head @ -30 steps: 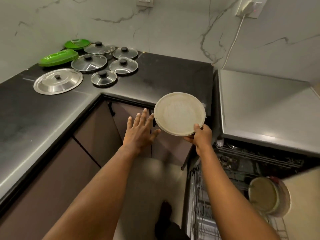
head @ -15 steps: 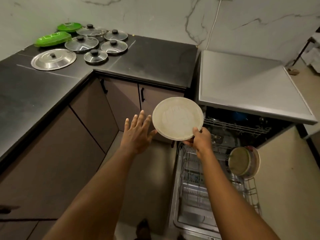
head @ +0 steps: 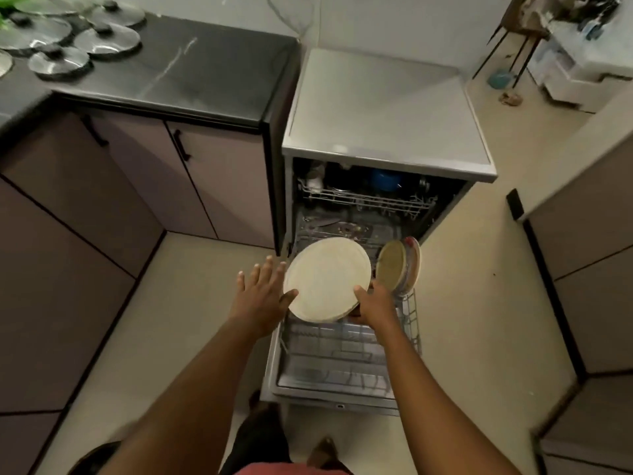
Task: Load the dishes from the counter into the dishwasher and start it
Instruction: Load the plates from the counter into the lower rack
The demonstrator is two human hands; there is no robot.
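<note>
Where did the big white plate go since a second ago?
The right hand carried the white plate away from the counter and down, over the dishwasher's pulled-out lower rack. The left hand came along beside it, open. Nothing was let go. The two plates standing in the rack and the lids stayed put.

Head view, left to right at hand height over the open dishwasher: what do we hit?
left hand → white plate → standing plates in the lower rack. The right hand is skipped because it overlaps the white plate's edge.
</note>
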